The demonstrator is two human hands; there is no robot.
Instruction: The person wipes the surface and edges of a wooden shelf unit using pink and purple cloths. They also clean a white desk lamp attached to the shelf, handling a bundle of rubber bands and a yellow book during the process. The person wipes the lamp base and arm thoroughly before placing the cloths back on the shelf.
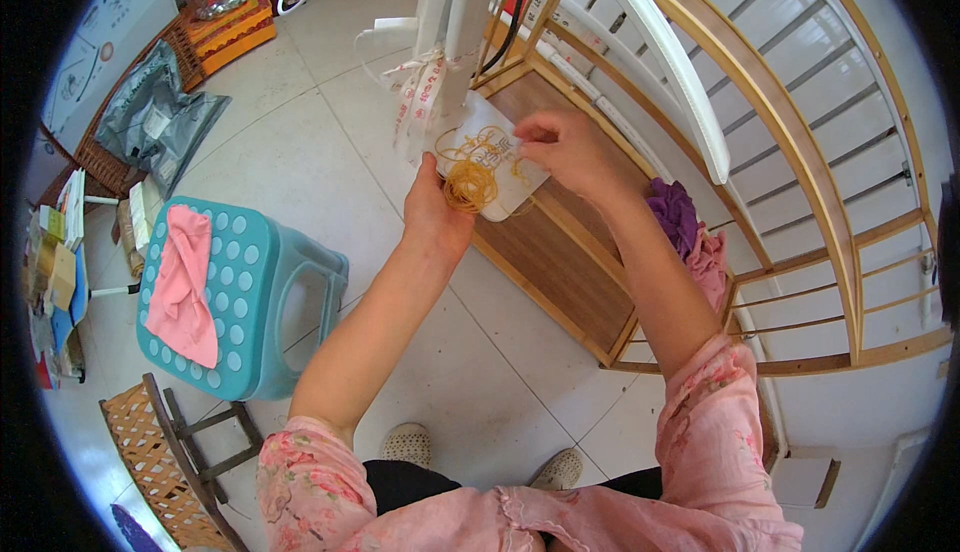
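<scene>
My left hand [439,210] is cupped beneath a bundle of thin yellow loops [471,186], rubber bands by the look, with its thumb raised beside them. Behind the bundle is a white sheet [501,207] with rounded corners and dark printed writing; whether my hand bears it too is unclear. Loose yellow strands [480,143] spread across its upper part. At the sheet's right edge my right hand [566,153] has thumb and fingers drawn together, and what lies between the fingertips is hidden. A white post [454,19] wrapped in plastic and printed tape rises just beyond.
A wooden rack [555,282] with slatted shelves fills the right, with purple cloth [673,214] and pink cloth [706,261] by it. To the left stands a teal plastic stool [262,312] bearing a pink cloth [182,289]. A woven chair [161,462] is at lower left.
</scene>
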